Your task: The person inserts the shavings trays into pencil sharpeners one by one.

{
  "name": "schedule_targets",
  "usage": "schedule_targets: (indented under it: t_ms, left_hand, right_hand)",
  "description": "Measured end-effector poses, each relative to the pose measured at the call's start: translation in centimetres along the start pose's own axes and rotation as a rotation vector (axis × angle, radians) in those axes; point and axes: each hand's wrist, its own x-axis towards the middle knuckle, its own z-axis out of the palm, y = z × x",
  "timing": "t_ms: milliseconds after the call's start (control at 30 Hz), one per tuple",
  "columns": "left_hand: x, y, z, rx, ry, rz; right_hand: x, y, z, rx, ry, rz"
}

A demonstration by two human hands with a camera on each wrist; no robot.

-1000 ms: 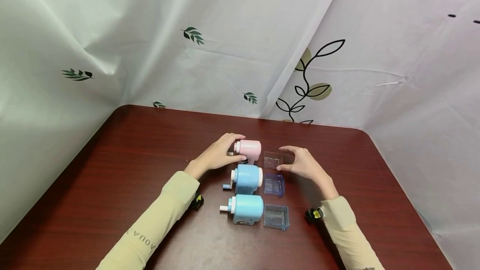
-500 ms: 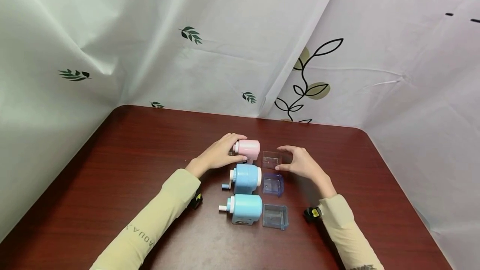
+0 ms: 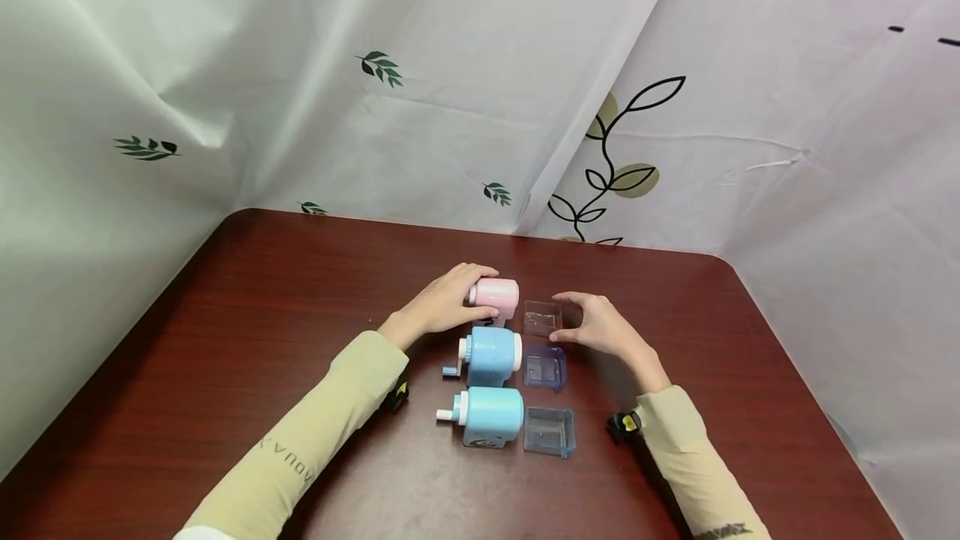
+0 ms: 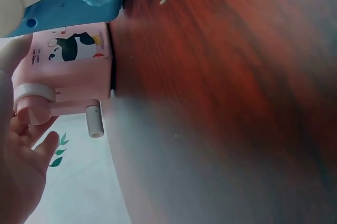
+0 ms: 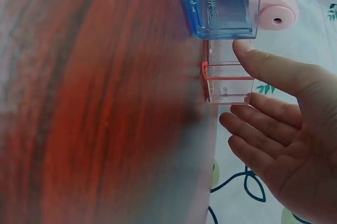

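Observation:
My left hand (image 3: 452, 300) holds a pink crank pencil sharpener (image 3: 498, 297) from its crank side, thumb in front and fingers behind. In the left wrist view, the pink sharpener (image 4: 73, 66) shows a cartoon print and a grey crank knob (image 4: 95, 121). To its right stands a clear, pink-edged shavings drawer (image 3: 542, 319). My right hand (image 3: 600, 325) spans this drawer, with thumb and index fingertips at its two outer corners. In the right wrist view, the thumb overlaps the drawer (image 5: 229, 87) at one end and the index fingertip is at the other; the remaining fingers are loosely extended.
Nearer me stand a blue sharpener (image 3: 492, 355) and a turquoise sharpener (image 3: 493, 417), cranks pointing left. A violet-blue clear drawer (image 3: 544, 367) and a bluish clear drawer (image 3: 549, 432) lie to their right. The dark red table (image 3: 315, 273) ends at a white leaf-print curtain (image 3: 420, 132).
My left hand has shifted slightly right against the pink sharpener, and its crank is now hidden in the head view. The right hand has stayed at the drawer.

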Motion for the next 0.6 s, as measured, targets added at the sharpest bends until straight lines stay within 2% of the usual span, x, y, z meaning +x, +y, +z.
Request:
schedule_targets:
  t_ms: [200, 600]
  left_hand:
    - [0.38, -0.08, 0.31, 0.014, -0.025, 0.001]
    - [0.75, -0.07, 0.62, -0.005, -0.013, 0.016]
  right_hand:
    - [0.05, 0.04, 0.17, 0.005, 0.001, 0.000]
    - [0.34, 0.13, 0.54, 0.057, 0.008, 0.003]
